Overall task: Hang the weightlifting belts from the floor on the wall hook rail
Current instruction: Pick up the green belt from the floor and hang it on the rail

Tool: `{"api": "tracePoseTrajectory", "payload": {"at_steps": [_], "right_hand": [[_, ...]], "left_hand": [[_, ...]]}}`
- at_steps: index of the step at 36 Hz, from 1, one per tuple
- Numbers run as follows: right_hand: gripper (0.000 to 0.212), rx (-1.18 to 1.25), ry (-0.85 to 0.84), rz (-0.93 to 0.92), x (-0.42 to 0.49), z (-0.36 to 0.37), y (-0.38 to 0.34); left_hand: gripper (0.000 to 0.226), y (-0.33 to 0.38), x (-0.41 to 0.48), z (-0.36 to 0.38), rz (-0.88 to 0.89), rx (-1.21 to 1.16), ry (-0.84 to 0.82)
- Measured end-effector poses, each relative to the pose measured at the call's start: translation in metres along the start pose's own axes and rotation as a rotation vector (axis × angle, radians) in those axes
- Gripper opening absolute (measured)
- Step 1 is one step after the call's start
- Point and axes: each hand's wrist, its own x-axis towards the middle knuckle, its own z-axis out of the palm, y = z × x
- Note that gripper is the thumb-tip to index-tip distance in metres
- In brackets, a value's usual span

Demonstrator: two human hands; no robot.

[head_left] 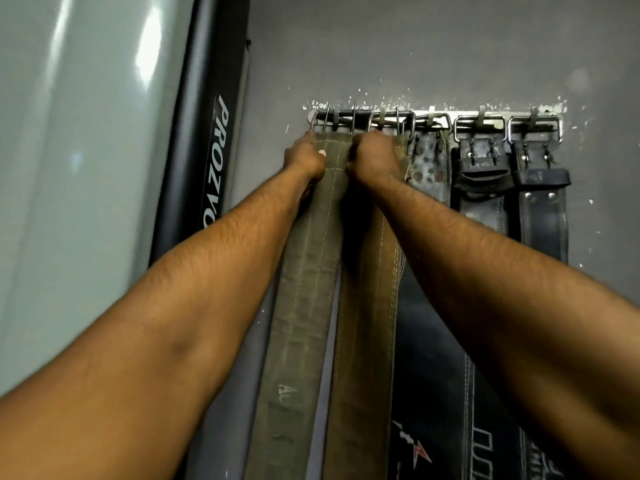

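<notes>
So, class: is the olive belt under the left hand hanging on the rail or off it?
Hanging: the left olive belt drops straight from its buckle on the hook rail; left hand grips its top.

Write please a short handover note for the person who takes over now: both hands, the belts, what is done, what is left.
Left hand: gripping the top of the left olive belt, just under the hook rail.
Right hand: closed on the top of the second olive belt.
Done: three dark leather belts hang to the right.
Left: check both olive buckles sit on hooks, then release. The floor is out of view.
</notes>
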Motion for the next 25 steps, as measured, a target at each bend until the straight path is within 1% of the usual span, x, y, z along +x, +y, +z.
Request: {"api": "tracePoseTrajectory", "payload": {"at_steps": [3,7,11,17,20,22,25], "right_hand": [[0.018,-0.002,-0.025,0.023,0.005,-0.005,-0.002],[0.024,-0.022,-0.041,0.031,0.005,-0.007,-0.002],[0.025,-0.019,-0.053,-0.008,0.005,-0.009,-0.001],[0.025,0.014,-0.072,-0.032,0.008,-0.012,-0.001],[0.026,0.029,-0.042,-0.036,0.013,-0.014,-0.002],[0.025,0.029,-0.031,-0.026,0.018,-0.014,-0.002],[0.025,-0.007,-0.048,-0.032,0.015,-0.008,0.001]], "left_hand": [[0.046,0.0,0.007,-0.003,-0.046,-0.038,-0.037],[0.046,0.001,0.004,-0.001,-0.029,-0.054,-0.037],[0.046,-0.001,0.005,-0.001,-0.031,-0.08,-0.049],[0.049,-0.004,0.014,0.001,-0.044,-0.122,-0.023],[0.048,0.007,0.014,-0.001,-0.016,-0.138,0.001],[0.045,0.014,0.013,-0.001,0.002,-0.11,0.012],[0.043,0.004,0.009,0.002,0.005,-0.066,0.019]]}}
